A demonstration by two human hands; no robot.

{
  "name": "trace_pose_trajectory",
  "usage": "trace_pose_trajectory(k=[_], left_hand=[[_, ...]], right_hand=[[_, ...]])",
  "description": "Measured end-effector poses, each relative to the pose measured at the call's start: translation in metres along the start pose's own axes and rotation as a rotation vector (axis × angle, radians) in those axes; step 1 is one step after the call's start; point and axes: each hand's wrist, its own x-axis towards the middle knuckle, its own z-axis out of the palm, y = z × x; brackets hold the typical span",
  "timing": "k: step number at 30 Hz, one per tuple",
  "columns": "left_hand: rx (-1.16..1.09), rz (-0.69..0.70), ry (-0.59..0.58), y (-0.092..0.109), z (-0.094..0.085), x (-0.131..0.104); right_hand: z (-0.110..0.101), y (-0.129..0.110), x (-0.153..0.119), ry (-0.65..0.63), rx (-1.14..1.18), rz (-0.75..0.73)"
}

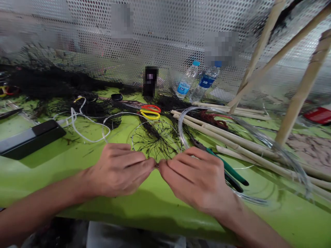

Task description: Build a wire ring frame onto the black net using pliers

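Observation:
A round wire hoop with black netting (157, 137) lies tilted over the green table, its near rim between my hands. My left hand (124, 169) is closed, thumb and fingers pinching the hoop's near edge. Right beside it, my right hand (193, 175) pinches the same edge, its fingertips almost touching the left ones. The small bit between the fingertips is mostly hidden. Pliers with green handles (227, 168) lie just beyond and beside my right hand. Scissors with red and yellow handles (150, 112) rest behind the hoop.
Bamboo sticks (232, 139) and coiled clear tubing (182, 127) lie on the right. Two water bottles (184, 82) lean near the perforated metal screen (165, 38). Black fibres (51, 82), a white cable (74, 120) and a dark box (31, 137) are at left. Bamboo poles (303, 86) stand at right.

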Motion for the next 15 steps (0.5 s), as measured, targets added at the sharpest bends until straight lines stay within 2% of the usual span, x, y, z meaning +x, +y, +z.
trace_pose_trajectory(k=[3,5,6,8,11,13,15], left_hand=[[-0.019,-0.01,0.0,0.0,-0.002,0.002],[0.003,0.019,0.021,-0.002,-0.003,0.002],[0.021,0.042,0.043,-0.003,-0.003,0.001],[0.056,0.106,0.095,-0.006,-0.001,-0.002],[0.091,0.178,0.159,-0.01,0.001,-0.008],[0.105,0.194,0.162,-0.012,0.001,-0.011],[0.094,0.198,0.144,-0.013,-0.001,-0.011]], right_hand=[[0.001,-0.003,-0.002,0.048,-0.159,-0.152],[0.003,-0.005,-0.002,0.077,-0.177,-0.14],[0.004,-0.005,-0.001,0.082,-0.134,-0.078],[0.004,-0.002,0.001,0.021,0.091,0.15],[-0.001,0.005,0.006,-0.212,0.654,0.541],[-0.004,0.01,0.008,-0.327,0.985,0.713],[-0.004,0.013,0.009,-0.36,1.213,0.852]])
